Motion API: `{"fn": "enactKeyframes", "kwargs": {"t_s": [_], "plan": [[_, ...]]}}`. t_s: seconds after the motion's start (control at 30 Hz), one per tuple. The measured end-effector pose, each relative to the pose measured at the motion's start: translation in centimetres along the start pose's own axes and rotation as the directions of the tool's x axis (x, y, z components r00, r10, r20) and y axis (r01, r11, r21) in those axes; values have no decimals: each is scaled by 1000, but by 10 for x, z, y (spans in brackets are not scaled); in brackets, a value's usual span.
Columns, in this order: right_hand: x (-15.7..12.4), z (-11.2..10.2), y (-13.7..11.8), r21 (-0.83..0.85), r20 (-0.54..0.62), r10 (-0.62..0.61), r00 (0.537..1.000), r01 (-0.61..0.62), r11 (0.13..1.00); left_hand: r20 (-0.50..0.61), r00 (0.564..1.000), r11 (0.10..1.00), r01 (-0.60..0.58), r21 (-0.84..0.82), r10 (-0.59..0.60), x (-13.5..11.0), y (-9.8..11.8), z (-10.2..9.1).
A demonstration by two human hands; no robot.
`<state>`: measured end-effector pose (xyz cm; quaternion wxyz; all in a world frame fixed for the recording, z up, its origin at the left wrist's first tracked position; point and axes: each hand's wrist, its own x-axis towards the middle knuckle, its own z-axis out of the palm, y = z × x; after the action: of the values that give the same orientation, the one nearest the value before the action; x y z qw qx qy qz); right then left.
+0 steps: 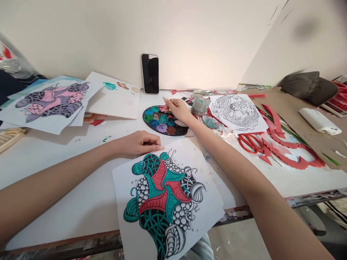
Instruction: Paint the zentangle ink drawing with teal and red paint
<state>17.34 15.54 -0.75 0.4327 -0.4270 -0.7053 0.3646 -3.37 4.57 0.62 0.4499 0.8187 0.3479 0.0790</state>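
Observation:
My right hand [176, 110] hangs over a round black paint palette [151, 124] dabbed with blue, green, purple and brown paint. Its fingers pinch a small pink-tipped paintbrush [164, 107], most of which is hidden. My left hand [138, 143] lies flat on the white table [76, 187], holding nothing, with its fingertips at the top edge of a paper sheet [214, 187]. That sheet carries an ink pattern in teal, red and black.
A phone [150, 73] leans upright against the wall behind the palette. A glass jar [200, 104], a dragon line drawing [238, 112], red scissors [251, 143] and red paper strips [287, 151] lie to the right. A pink-and-purple drawing [51, 103] lies at left.

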Motion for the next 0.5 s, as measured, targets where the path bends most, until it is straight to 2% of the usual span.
{"fn": "enactKeyframes", "kwargs": {"t_s": [0.13, 0.33, 0.5], "plan": [[-2, 5, 2, -28, 31, -20, 999, 21, 999, 6, 1000, 1000, 9, -2, -9, 0, 2, 0], [-3, 5, 8, 15, 70, -94, 993, 94, 995, 14, 1000, 1000, 11, 5, -11, 0, 0, 0], [-2, 5, 10, 53, 88, -91, 992, 87, 995, 22, 1000, 1000, 11, -7, -11, -1, -1, 0]]}}
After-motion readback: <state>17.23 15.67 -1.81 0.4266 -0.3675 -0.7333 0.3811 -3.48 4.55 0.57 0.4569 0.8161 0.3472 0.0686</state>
